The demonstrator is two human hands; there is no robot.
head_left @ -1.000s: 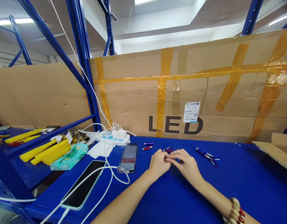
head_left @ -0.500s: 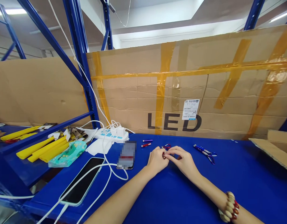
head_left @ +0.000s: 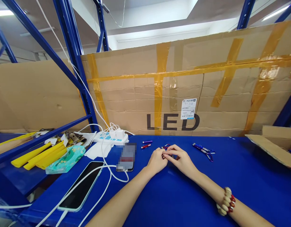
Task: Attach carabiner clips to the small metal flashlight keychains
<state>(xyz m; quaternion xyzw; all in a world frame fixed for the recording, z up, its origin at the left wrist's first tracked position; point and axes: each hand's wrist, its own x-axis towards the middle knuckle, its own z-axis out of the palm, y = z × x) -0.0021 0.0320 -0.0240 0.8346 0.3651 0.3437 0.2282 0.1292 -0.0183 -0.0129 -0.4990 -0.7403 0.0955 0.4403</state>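
My left hand (head_left: 157, 162) is curled closed over the blue table, fingers wrapped around a small dark piece that is mostly hidden. Against it, my right hand (head_left: 182, 158) pinches at the same spot with thumb and fingertips. What lies between the fingers is too small and covered to name. Just behind the hands, a red-and-dark looped clip (head_left: 166, 146) partly shows. Farther back lie a short red metallic tube (head_left: 145, 146) and a short purple one (head_left: 147, 142). To the right of my hands are slim blue and purple tubes with loop-shaped clips (head_left: 204, 150).
A phone with a blurred screen (head_left: 126, 157) and a larger phone (head_left: 82, 186) lie left, crossed by white cables. Behind them are a power strip (head_left: 109, 137) and yellow rolls (head_left: 44, 157). An open cardboard box (head_left: 270, 149) stands right; a big carton (head_left: 136, 101) forms the back.
The view has turned slightly, shifting the scene left. My hands stay together, with the fingers moving slightly. At the far left, another person's arm now reaches farther in over the yellow rolls.
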